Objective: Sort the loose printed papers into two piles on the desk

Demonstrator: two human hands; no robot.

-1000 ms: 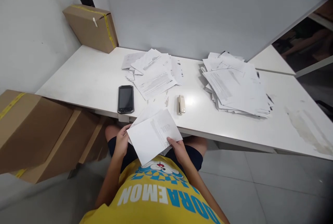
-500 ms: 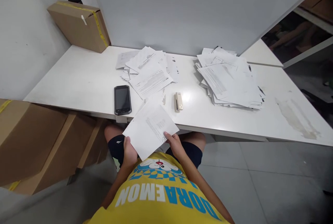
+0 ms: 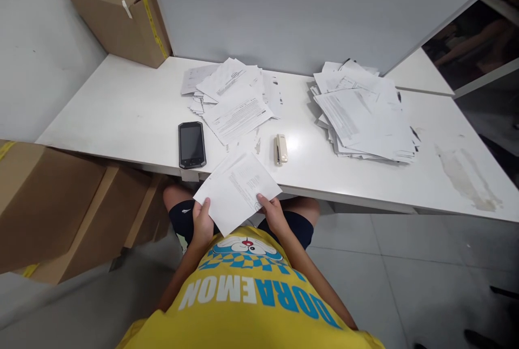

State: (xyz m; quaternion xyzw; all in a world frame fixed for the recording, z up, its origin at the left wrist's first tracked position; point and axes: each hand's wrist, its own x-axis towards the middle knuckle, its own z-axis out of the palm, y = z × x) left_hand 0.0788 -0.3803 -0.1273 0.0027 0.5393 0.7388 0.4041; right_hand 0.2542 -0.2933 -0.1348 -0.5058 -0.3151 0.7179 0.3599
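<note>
A few printed paper sheets (image 3: 233,192) are held over my lap at the desk's front edge, slightly fanned at the far corner. My left hand (image 3: 203,223) pinches their left corner, thumb on top. At the right corner my right hand (image 3: 274,215) grips them, its thumb beside a small round stamp mark. The fingers beneath the paper are hidden. Just beyond the sheets lies a beige stapler (image 3: 280,150) on the desk. A black rugged phone (image 3: 192,144) rests to the left, near the edge.
On the white desk (image 3: 117,116) lie a loose pile of papers (image 3: 239,100) at centre-left and a thicker stack (image 3: 368,116) to the right. A taped cardboard box (image 3: 117,21) leans in the back corner. More cardboard boxes (image 3: 44,203) stand on the left below desk height.
The view has tilted, so the desk and everything on it sit higher in the picture. Both hands still hold the sheets, whose far edges now show slightly more spread.
</note>
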